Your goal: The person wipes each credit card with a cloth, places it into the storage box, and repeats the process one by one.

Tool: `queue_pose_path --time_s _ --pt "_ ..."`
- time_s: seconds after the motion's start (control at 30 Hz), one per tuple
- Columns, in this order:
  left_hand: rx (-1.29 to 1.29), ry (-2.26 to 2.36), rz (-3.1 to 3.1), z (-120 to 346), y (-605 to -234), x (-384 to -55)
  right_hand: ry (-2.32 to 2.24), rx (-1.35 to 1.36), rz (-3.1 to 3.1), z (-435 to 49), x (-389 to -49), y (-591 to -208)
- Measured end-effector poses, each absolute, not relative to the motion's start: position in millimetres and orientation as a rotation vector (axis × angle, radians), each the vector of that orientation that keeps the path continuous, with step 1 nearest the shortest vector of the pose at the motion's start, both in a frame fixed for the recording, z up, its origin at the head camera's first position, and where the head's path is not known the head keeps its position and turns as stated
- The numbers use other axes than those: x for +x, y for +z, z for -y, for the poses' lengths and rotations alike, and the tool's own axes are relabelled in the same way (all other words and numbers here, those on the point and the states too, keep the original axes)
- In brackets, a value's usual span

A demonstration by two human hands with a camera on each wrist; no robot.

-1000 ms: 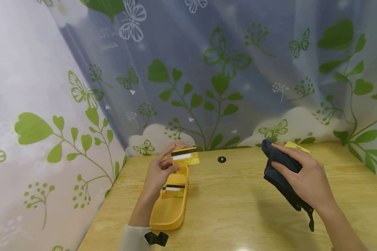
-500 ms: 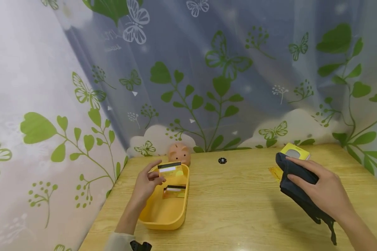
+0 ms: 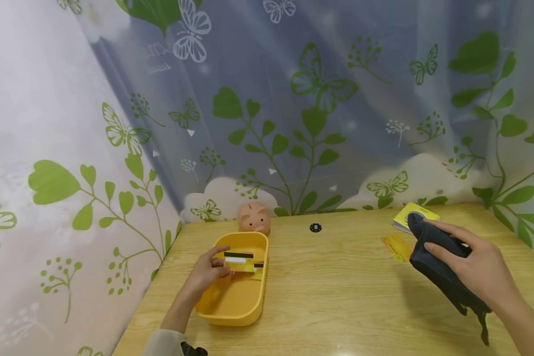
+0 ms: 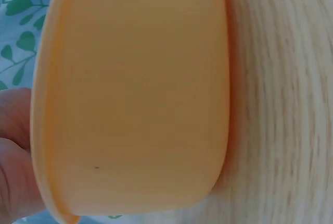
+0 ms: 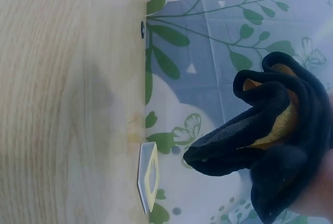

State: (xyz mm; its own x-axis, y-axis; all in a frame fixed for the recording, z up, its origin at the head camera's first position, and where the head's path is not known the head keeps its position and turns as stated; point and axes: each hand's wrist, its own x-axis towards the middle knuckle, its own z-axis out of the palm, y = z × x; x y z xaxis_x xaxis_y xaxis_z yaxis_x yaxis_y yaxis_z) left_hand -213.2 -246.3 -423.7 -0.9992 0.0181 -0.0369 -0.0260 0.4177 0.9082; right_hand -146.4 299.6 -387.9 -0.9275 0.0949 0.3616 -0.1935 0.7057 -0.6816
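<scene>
My left hand (image 3: 206,273) pinches a yellow bank card (image 3: 239,262) with a black stripe, low inside the yellow plastic bin (image 3: 231,320). A second card (image 3: 258,273) lies in the bin, partly covered by the held one. The left wrist view is mostly filled by the bin's outer wall (image 4: 140,94), the hand's fingers showing at its rim. Off to the right, my right hand (image 3: 480,262) grips a dark fabric pouch (image 3: 442,262) above the table. Its folded mouth shows a yellowish inside (image 5: 278,127) in the right wrist view.
A pink piggy bank (image 3: 254,218) stands right behind the bin. Toward the table's back edge lies a black round chip (image 3: 315,227). A yellow card (image 3: 397,248) and a yellow-covered box or booklet (image 3: 409,213) lie at the right, near the pouch. Printed curtains border the wooden table (image 3: 320,287).
My left hand has moved left and down, bringing the card from above the bin's far end to inside it. My right hand has moved right with the pouch, uncovering the yellow card beside it.
</scene>
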Motion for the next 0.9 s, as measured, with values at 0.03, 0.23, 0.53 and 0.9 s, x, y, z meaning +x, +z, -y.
queue_pose_path --time_s 0.03,0.23,0.53,0.9 --pt "-0.007 1.661 -2.599 246.6 -425.5 -213.8 1.074 0.072 2.542 -299.7 -146.2 -387.3" --pt "-0.021 1.581 -2.601 245.1 -434.1 -217.6 1.052 0.077 2.529 -298.0 -146.3 -382.1" --pt "0.010 1.497 -2.641 240.8 -443.3 -220.1 1.051 0.043 2.527 -303.2 -147.3 -383.6" --pt "0.042 1.485 -2.640 234.0 -436.0 -216.6 1.047 0.061 2.511 -306.0 -147.6 -387.1"
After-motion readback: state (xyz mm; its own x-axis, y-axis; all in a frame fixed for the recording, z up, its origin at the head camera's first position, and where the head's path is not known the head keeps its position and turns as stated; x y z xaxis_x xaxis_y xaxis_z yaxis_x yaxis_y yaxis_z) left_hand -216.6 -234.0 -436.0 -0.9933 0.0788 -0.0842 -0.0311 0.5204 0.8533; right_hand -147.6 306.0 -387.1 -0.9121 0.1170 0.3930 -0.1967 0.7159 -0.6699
